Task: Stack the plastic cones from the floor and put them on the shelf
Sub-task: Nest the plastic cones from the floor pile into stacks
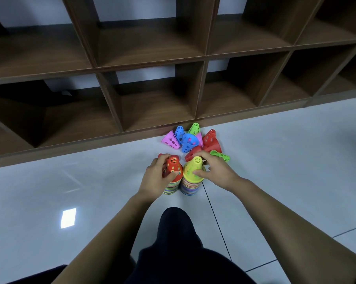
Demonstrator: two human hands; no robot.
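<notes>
Two stacks of perforated plastic cones stand side by side on the floor. My left hand grips the red top cone of the left stack. My right hand grips the yellow top cone of the right stack. Behind them lies a loose pile of cones: pink, blue, green, red and a green one on its side. The dark wooden shelf with open cubbies stands right behind the pile.
The floor is pale glossy tile with a bright light reflection at the left. My dark-trousered knee is low in the middle. The lowest shelf cubbies open just above the floor.
</notes>
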